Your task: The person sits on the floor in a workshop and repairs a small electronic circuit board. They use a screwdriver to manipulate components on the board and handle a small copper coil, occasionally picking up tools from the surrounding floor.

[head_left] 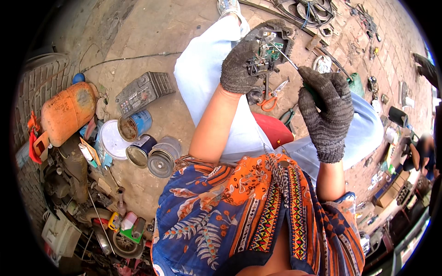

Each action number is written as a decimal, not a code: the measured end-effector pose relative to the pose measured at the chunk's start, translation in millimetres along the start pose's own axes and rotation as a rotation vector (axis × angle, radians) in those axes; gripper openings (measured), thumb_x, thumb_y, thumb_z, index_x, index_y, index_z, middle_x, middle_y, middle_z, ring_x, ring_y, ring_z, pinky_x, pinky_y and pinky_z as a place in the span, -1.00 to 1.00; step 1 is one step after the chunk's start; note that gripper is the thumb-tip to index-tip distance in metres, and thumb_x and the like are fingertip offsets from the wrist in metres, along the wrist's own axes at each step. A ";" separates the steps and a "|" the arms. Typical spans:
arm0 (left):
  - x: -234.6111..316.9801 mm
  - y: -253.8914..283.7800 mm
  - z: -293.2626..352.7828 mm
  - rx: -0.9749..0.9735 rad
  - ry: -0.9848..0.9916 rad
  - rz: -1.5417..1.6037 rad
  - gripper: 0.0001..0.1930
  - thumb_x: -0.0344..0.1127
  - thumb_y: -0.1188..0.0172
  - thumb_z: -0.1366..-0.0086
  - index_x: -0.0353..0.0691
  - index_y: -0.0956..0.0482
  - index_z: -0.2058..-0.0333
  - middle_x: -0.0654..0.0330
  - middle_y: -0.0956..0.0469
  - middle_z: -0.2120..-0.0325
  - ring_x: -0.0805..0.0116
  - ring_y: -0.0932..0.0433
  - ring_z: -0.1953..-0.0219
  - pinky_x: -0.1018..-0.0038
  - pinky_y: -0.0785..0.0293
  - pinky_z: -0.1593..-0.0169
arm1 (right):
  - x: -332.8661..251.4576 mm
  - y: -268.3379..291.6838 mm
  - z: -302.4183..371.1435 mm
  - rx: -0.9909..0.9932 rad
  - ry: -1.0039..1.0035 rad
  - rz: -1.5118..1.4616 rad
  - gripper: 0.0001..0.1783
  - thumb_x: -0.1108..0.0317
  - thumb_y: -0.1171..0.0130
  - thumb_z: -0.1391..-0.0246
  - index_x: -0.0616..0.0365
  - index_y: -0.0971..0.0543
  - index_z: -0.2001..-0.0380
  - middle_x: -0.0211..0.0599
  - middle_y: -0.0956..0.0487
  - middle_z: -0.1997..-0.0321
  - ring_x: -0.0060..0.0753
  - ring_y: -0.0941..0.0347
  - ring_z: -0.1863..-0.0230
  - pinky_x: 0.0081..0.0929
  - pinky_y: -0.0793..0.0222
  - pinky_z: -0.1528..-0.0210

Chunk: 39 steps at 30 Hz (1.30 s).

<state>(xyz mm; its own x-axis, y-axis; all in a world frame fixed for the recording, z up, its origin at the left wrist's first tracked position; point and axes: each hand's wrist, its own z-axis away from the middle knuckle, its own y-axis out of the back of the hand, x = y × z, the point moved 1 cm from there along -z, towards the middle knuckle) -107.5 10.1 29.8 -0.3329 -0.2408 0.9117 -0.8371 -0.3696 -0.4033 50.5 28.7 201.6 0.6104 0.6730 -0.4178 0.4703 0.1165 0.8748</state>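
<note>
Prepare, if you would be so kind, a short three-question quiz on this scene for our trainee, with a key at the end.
1. What does the person's left hand hold?
2. True or false: the person's right hand is bare.
3. What is the main colour of the gas cylinder at the left of the picture? A) blue B) orange C) green

Key:
1. A black housing with a green circuit board showing inside.
2. False: it wears a dark knitted glove and holds a tool with a thin metal shaft.
3. B
</note>
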 end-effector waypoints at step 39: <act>24.9 -14.1 -13.5 -0.204 0.441 1.042 -0.54 -0.31 -0.05 -0.22 -0.41 -0.31 -0.07 -0.02 -0.49 0.09 0.18 -0.57 0.18 0.26 -0.60 0.18 | 22.5 -15.2 3.7 -0.077 -0.144 -0.045 -0.72 0.30 -0.17 -0.01 0.09 -0.58 0.17 -0.10 -0.57 0.29 -0.08 -0.51 0.23 -0.29 -0.40 0.16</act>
<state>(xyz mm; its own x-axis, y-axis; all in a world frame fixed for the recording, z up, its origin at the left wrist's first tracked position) -109.9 21.4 59.3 -0.9942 0.0054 0.1070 -0.1071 -0.0134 -0.9942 59.5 39.4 178.0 0.6769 0.5552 -0.4833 0.4526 0.2039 0.8681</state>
